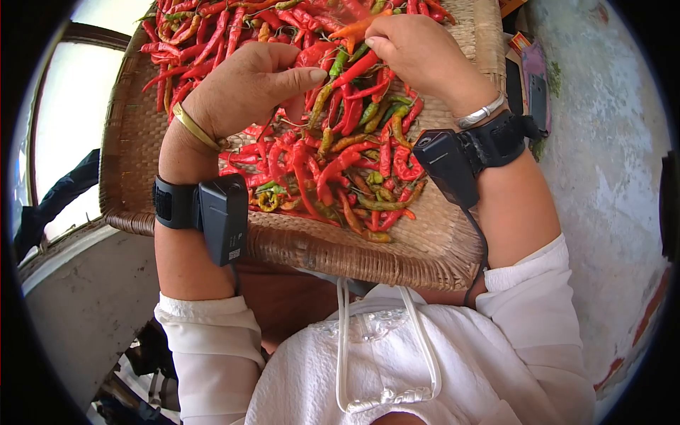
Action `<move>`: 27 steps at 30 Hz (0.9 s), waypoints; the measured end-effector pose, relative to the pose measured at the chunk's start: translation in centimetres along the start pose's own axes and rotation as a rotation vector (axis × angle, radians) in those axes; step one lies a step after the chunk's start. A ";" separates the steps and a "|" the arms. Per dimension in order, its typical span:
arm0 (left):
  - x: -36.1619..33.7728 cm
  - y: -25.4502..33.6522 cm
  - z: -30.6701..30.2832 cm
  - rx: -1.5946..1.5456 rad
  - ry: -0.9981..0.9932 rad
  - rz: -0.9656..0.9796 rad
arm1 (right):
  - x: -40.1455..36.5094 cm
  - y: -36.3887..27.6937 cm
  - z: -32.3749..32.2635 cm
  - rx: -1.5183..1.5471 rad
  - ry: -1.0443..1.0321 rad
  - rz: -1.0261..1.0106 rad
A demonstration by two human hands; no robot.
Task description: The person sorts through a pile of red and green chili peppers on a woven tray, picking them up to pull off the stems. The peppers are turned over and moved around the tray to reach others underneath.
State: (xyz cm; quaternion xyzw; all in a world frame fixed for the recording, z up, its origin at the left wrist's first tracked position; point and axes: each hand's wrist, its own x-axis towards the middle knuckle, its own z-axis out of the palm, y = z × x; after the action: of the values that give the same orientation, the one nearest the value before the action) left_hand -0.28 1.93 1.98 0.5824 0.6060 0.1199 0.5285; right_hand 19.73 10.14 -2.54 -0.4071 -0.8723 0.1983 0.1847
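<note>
Red, orange and green chili peppers [340, 170] lie heaped in a woven basket tray [439, 248]. My right hand [425, 57] is at the far side of the heap, its thumb and forefinger closed on an orange chili pepper [359, 27] that points left. Over the left part of the heap is my left hand [251, 88], palm down. Its thumb stretches to the right, apart from a blurred fingertip below, and I see nothing held between them. The other left fingers are mostly hidden. Green and wrinkled yellowish peppers are mixed in near the middle.
Black devices are strapped to my left wrist [223, 212] and right wrist [453, 166], with a cable running down on the right. A pale, stained wall [602, 142] stands at the right. A phone [538, 99] lies beyond the tray's right edge. A bright window [74, 120] is at the left.
</note>
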 end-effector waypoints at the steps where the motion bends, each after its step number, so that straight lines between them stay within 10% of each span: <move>1: 0.2 0.0 -0.4 -0.070 0.114 0.110 | -0.2 0.3 0.7 -0.075 -0.097 -0.035; 6: -0.2 3.5 1.0 -0.659 0.590 0.477 | -1.4 0.5 2.4 -0.262 -0.255 -0.153; 13: 2.4 -2.4 3.8 0.531 0.313 0.254 | -1.6 -0.2 2.7 -0.354 -0.320 -0.103; 27: 3.2 -2.2 4.7 0.262 0.385 0.393 | -0.9 -0.7 1.9 -0.328 -0.179 -0.160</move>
State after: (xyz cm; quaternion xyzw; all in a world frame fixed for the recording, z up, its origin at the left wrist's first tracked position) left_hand 2.86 1.76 -3.22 0.7182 0.5809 0.2490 0.2910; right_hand 18.90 8.63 -4.00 -0.3418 -0.9354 0.0736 0.0530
